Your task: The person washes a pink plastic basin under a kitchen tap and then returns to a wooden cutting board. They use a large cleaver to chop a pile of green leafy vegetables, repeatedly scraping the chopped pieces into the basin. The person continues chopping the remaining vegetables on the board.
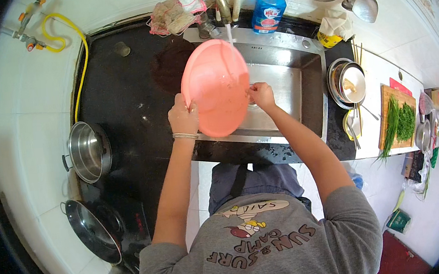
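Well out to the left of the grip, a steel pot (94, 151) stands at the edge of the dark counter (126, 101). The left hand (183, 115) pinches the near-left rim of the pink basin (216, 90), thumb on the inner side. Held tilted between the hands, partly over the sink (283, 80), the basin looks like thin plastic: probably light, slightly flexible, hard to break, but slippery when wet. Opposite points on the rim should give the surest hold. Beyond the grip, water from the tap (221, 5) meets its far edge. The right hand (262, 96) has its fingers curled at the right rim; whether they clamp it, I cannot tell.
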A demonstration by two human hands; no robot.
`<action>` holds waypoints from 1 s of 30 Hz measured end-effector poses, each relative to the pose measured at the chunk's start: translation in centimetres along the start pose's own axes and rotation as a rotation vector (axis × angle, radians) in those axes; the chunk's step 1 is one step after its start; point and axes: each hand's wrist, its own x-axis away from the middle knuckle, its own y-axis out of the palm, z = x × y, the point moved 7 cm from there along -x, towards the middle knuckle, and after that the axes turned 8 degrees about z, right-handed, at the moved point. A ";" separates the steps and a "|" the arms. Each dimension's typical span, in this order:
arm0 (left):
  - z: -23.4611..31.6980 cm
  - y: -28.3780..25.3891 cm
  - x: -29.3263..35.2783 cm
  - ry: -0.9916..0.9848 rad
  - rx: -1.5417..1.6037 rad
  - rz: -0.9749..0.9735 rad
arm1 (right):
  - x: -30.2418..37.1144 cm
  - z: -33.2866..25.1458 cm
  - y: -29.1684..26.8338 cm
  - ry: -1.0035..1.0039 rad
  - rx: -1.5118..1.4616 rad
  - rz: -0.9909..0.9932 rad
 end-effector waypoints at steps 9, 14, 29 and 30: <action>7.4 -4.3 -0.6 0.044 -0.480 -0.037 | -2.8 -8.3 3.4 0.398 -0.946 -0.164; 9.3 -4.5 -0.8 0.022 -0.588 -0.089 | -3.6 -6.8 2.2 0.306 -0.801 -0.163; 10.4 -3.9 -0.1 0.121 -0.346 -0.053 | -7.1 -8.3 -1.1 -0.182 -0.525 0.006; 10.7 -3.8 -0.2 0.129 -0.296 -0.040 | -7.8 -8.1 -1.5 -0.192 -0.545 0.025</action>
